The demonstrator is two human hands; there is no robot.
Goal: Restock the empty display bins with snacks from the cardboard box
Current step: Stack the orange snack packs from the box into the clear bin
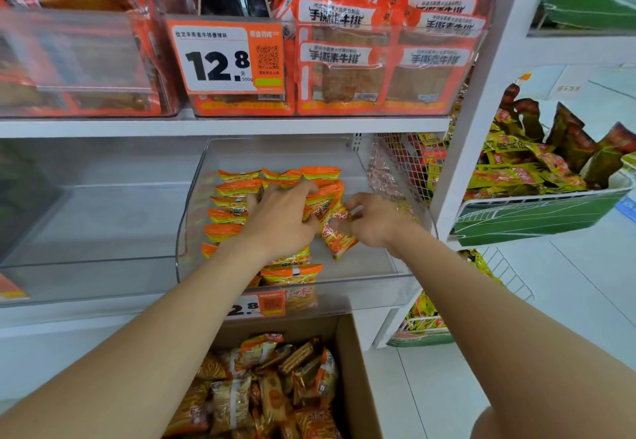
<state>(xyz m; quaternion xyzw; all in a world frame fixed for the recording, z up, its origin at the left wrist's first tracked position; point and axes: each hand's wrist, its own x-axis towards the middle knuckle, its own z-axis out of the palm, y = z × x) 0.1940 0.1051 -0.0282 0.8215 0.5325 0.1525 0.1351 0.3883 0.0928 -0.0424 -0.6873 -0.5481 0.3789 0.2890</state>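
A: Where are the hands?

B: Both reach into the clear display bin (192,197) on the middle shelf. The left hand (280,220) lies palm down with its fingers spread over the orange snack packets (237,191), which stand in rows along the bin's left side. Its fingertips touch the packets at the back.

A: And the other one?

B: The right hand (373,220) is curled, thumb and fingers pinching one orange snack packet (339,232) by its upper edge. That packet is tilted, its lower end pointing toward the bin's front, just right of the rows and touching the left hand's side.

A: How full is the bin?

B: The left part holds packets from back to front; the right part shows bare floor.

A: And the supply?

B: The cardboard box (354,370) sits open on the floor right below the bin, between the two forearms, with a loose heap of mixed orange and gold wrapped snacks (268,390) inside.

A: Anything around it?

B: The shelf above carries a bin of red-orange flat packs (378,70) behind a price tag reading 12.8 (227,56). Left of the working bin, another clear bin (86,225) looks empty. To the right, a wire basket (537,211) holds yellow and brown packets
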